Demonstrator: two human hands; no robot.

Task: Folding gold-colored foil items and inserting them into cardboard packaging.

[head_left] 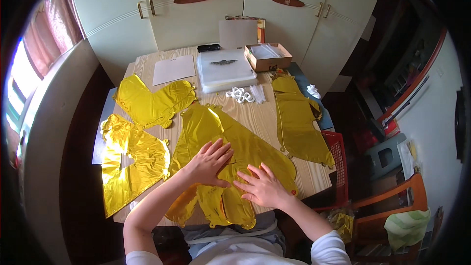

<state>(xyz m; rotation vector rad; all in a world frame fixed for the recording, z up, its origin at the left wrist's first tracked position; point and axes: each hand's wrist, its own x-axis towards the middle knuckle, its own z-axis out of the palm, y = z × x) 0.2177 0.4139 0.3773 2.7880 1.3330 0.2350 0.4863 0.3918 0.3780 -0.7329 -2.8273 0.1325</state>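
Observation:
A large gold foil balloon [250,145], flat and uninflated, lies across the middle of the table. My left hand [210,162] rests on it with the fingers stretched out. Just to the right, my right hand [264,186] is spread over the same foil, lower down. Folded or overlapping foil [223,206] hangs toward the near edge below my hands. Flat gold foil balloons also lie at the far left [147,100], the near left [135,157] and the right [299,118]. Neither hand grips anything visible.
Behind the foil are a stack of clear plastic bags [223,71], white ribbon rolls [239,94], thin clear straws [257,93], a cardboard box [267,59] and a sheet of paper [174,69]. A red basket [337,159] and a wooden chair [392,206] stand at the right.

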